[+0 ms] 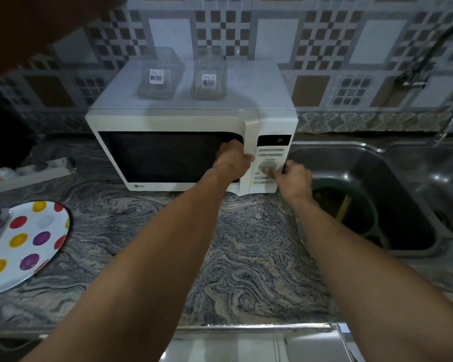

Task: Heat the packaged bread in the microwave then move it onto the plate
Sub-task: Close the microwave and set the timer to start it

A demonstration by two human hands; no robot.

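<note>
A white microwave (183,150) sits on the table (220,244) with its door closed. The glass in the door is dark, so I cannot tell if the bread is inside. The left hand (233,159) holds the right edge of the door, and its fingers (229,146) are curled round that edge. The right hand (292,178) is at the buttons next to the door. Its fingers are curled in, and its fingertips (271,174) touch the round knob (267,167). The little screen (273,140) above the knob glows green.

A white plate (29,244) with red, yellow and purple dots sits at the left side of the table, well apart from the microwave. Something dark and blurry lies on the plate's left part. Two clear jars (158,74) stand on top of the microwave. A metal sink (364,194) is to the right, with a dark bowl (348,207) in it
</note>
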